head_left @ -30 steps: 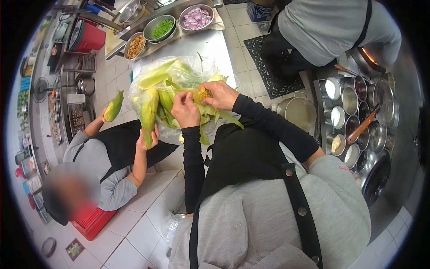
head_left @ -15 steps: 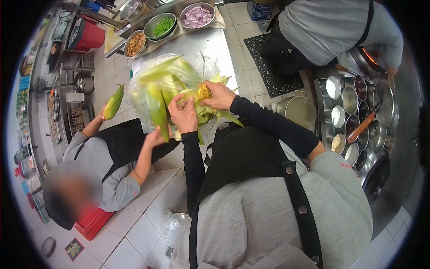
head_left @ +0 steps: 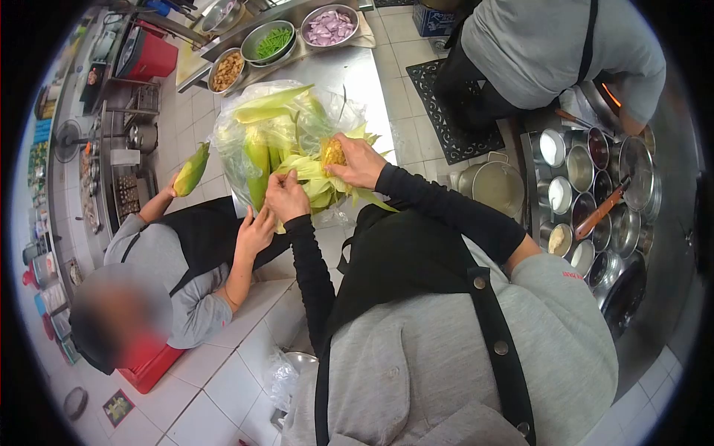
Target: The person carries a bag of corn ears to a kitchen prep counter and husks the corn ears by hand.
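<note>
My right hand (head_left: 358, 162) is wrapped round a corn cob (head_left: 334, 152) whose yellow kernels show at the top. Pale green husk (head_left: 306, 165) hangs peeled around that cob. My left hand (head_left: 288, 198) pinches a strip of the husk, left of the cob and lower. Beneath and behind both hands, a clear plastic bag (head_left: 227, 134) holds several unpeeled ears of corn (head_left: 256, 160). A co-worker's hand (head_left: 255, 232) is close beside my left hand; their other hand grips a green ear of corn (head_left: 193, 171).
Bowls of chopped purple onion (head_left: 329, 27), green beans (head_left: 272, 44) and brown pieces (head_left: 227, 72) stand beyond the metal table (head_left: 364, 82). A second co-worker (head_left: 532, 44) works by a lit stove at upper right. Several metal containers (head_left: 580, 165) and a large pot (head_left: 500, 186) are at right.
My left hand has moved left and down, drawing a husk strip away from the cob. The cob shows more kernels. The nearby co-worker's hand has shifted down, off the ear at the bag.
</note>
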Action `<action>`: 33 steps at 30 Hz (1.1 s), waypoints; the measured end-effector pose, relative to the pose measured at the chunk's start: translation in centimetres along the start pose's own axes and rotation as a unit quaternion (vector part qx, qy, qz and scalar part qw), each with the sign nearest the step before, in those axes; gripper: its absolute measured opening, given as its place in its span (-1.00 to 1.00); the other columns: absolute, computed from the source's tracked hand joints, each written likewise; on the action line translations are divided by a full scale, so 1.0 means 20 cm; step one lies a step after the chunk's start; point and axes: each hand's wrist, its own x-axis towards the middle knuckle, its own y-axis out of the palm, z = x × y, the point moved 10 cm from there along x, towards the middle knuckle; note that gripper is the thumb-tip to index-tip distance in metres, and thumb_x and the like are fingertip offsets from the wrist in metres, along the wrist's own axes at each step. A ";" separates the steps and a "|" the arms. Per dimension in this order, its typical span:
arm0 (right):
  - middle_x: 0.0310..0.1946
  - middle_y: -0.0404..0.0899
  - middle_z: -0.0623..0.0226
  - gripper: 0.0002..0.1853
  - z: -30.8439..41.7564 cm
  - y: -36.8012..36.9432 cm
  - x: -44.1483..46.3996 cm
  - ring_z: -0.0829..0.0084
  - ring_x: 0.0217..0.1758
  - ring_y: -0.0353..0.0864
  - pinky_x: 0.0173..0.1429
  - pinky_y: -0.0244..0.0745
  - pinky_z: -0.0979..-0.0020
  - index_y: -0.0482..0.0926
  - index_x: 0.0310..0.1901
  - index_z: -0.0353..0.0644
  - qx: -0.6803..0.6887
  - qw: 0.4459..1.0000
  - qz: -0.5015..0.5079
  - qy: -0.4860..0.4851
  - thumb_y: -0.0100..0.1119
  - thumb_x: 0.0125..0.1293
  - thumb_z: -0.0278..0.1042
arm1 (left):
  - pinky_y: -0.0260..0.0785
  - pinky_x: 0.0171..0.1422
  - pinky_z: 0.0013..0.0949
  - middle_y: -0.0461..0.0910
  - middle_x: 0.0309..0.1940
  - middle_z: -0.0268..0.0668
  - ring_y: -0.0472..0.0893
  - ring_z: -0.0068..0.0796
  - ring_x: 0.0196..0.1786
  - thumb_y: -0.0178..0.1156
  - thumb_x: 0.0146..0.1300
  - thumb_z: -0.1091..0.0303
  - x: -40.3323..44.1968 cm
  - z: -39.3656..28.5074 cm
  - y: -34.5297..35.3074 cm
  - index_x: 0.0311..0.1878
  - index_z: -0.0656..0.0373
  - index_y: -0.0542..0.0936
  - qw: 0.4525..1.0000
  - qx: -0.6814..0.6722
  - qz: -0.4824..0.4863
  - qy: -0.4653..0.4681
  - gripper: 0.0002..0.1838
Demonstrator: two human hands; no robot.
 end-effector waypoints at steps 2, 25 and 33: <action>-0.21 0.64 -0.32 -0.37 -0.01 0.00 0.00 -0.28 -0.05 0.65 0.06 0.55 -0.04 0.36 0.12 -0.49 -0.006 0.999 -0.030 -0.016 0.40 0.24 -0.15 | 0.49 -0.16 -0.17 0.71 -0.38 -0.04 0.70 -0.18 -0.31 0.35 0.27 0.45 -0.01 0.08 -0.04 -0.22 0.38 0.66 0.998 -0.001 -0.055 0.012 -0.85; -0.20 0.72 -0.06 -0.45 0.46 -0.41 0.02 -0.10 -0.13 0.74 -0.06 0.64 0.10 0.47 0.21 -0.24 -0.019 0.988 0.007 -0.153 0.41 0.18 -0.45 | 0.45 0.42 -0.26 0.40 0.42 -0.11 0.50 -0.24 0.40 0.12 0.25 0.79 -0.26 -0.90 -0.12 0.52 0.22 0.34 0.929 -0.177 0.173 0.274 -0.27; -0.35 0.71 -0.04 -0.36 0.58 -0.38 0.06 -0.11 -0.23 0.74 -0.13 0.63 0.10 0.36 0.26 -0.22 -0.017 0.972 0.005 -0.233 0.36 0.12 -0.51 | 0.57 0.20 -0.15 0.60 0.13 0.05 0.69 -0.05 0.13 0.38 0.21 0.53 -0.19 -0.67 -0.01 0.36 0.38 0.44 0.962 -0.118 0.109 0.219 -0.37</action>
